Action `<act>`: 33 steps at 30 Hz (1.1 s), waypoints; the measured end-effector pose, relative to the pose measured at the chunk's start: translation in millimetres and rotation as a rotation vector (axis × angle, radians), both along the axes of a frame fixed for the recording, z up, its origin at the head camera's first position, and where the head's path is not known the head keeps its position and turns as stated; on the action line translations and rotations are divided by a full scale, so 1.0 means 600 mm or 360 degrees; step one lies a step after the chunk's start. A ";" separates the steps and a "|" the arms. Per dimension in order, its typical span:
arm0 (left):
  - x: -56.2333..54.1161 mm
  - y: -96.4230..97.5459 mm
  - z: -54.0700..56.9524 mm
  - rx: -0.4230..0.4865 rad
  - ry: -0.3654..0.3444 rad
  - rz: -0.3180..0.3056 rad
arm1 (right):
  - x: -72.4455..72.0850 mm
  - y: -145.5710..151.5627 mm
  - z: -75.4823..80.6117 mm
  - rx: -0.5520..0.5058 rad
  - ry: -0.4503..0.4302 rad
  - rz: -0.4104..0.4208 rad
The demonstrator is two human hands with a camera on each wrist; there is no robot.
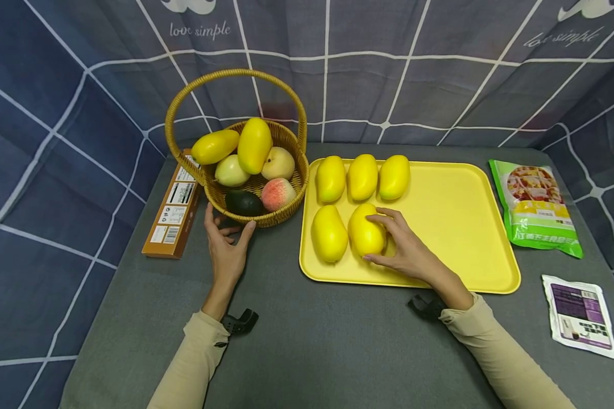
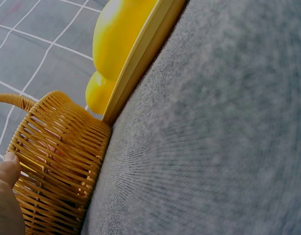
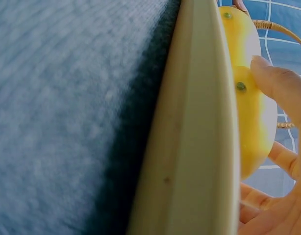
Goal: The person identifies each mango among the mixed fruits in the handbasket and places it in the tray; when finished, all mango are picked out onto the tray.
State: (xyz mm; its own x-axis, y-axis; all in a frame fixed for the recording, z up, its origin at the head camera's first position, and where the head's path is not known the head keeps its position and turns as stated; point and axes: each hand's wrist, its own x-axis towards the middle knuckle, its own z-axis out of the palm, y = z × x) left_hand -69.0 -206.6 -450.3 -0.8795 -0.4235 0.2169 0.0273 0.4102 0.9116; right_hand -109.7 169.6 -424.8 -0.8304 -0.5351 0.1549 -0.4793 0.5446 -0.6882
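Several yellow mangoes stand on a yellow tray [image 1: 455,227]: three at the back, including the back-left mango [image 1: 331,179], and two in front. My right hand [image 1: 406,247] holds the front mango nearer the middle [image 1: 365,232] between thumb and fingers; it is on or just above the tray. Beside it sits another mango [image 1: 330,234]. A wicker basket [image 1: 286,213] holds two mangoes, an avocado [image 1: 244,203], a peach [image 1: 278,194] and two pale round fruits. My left hand [image 1: 227,250] touches the basket's near side with fingers spread; in the left wrist view its thumb [image 2: 8,169] rests on the wicker.
A brown box [image 1: 171,213] lies left of the basket, partly behind it. To the tray's right are a green food packet [image 1: 537,207] and a white and purple pouch [image 1: 582,315]. The basket's tall handle [image 1: 235,72] arches up before a checked curtain [image 1: 358,85].
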 end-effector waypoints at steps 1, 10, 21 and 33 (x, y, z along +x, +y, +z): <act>0.000 0.000 0.000 0.0001 0.0001 -0.0001 | 0.000 0.000 0.000 0.0005 -0.0002 -0.0003; -0.001 0.001 0.001 0.0013 0.0010 -0.0011 | 0.003 0.003 0.010 0.0034 0.0040 -0.0005; 0.013 0.018 0.048 0.0076 0.0010 -0.0041 | -0.023 -0.035 0.063 0.0040 0.0129 0.0098; 0.012 0.017 0.046 0.0076 0.0013 -0.0050 | -0.085 -0.139 0.120 -0.0027 0.0174 0.0301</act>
